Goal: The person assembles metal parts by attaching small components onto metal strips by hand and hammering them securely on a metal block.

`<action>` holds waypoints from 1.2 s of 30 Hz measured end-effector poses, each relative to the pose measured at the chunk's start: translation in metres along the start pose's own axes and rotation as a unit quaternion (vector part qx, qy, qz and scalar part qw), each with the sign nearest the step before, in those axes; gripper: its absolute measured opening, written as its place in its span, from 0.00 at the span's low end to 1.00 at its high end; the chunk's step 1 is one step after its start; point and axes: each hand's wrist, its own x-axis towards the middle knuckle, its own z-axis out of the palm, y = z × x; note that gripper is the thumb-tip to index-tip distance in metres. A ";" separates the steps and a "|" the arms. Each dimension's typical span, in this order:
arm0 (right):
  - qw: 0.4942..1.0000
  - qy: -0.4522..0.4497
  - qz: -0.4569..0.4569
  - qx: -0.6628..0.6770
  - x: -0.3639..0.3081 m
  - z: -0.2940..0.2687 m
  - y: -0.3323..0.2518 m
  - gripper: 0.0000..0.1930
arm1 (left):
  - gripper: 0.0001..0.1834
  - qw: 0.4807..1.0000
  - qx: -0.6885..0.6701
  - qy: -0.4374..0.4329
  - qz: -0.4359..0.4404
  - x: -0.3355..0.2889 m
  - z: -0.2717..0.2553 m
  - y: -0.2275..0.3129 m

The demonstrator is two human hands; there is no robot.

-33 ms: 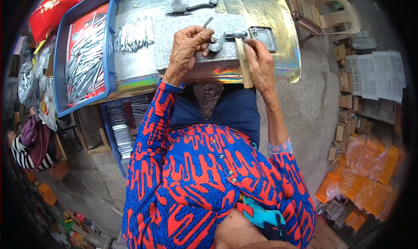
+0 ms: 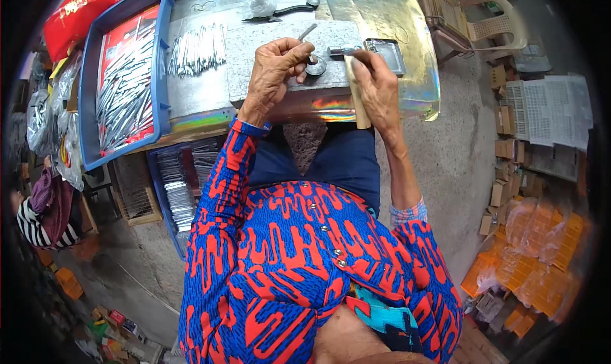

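Metal rod [image 2: 308,31] pinched over stone slab [image 2: 247,58]
We judge the left hand's [image 2: 275,64] pinch steadies it; the hammer [image 2: 359,99] overhangs, perhaps for reach; whether the right hand [image 2: 379,85] grips it, we cannot tell.

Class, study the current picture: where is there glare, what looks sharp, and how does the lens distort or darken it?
Head view: rainbow glare along the front of the shiny table covering; head view: hammer handle fairly sharp; head view: corners black, blue tray sides bowed.
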 end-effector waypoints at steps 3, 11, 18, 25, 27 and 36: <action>0.994 -0.027 -0.025 0.102 0.017 0.018 -0.021 0.14 | 0.08 1.000 -0.015 -0.011 -0.018 -0.009 0.000 0.005; 0.913 -0.063 0.093 0.391 0.020 0.026 -0.046 0.11 | 0.07 0.983 -0.144 -0.090 -0.062 -0.027 0.023 0.016; 0.833 -0.080 0.150 0.527 0.021 0.017 -0.052 0.12 | 0.08 0.964 -0.151 -0.174 -0.133 -0.037 0.029 0.025; 0.833 -0.153 0.187 0.498 0.029 0.016 -0.067 0.14 | 0.06 0.980 -0.067 -0.142 -0.124 -0.046 0.017 0.043; 0.854 -0.101 0.166 0.482 0.027 0.021 -0.057 0.15 | 0.08 0.991 0.093 -0.072 -0.062 -0.044 0.003 0.055; 0.871 -0.107 0.211 0.431 0.005 0.007 -0.010 0.11 | 0.09 0.692 0.639 0.329 0.071 -0.007 -0.149 0.078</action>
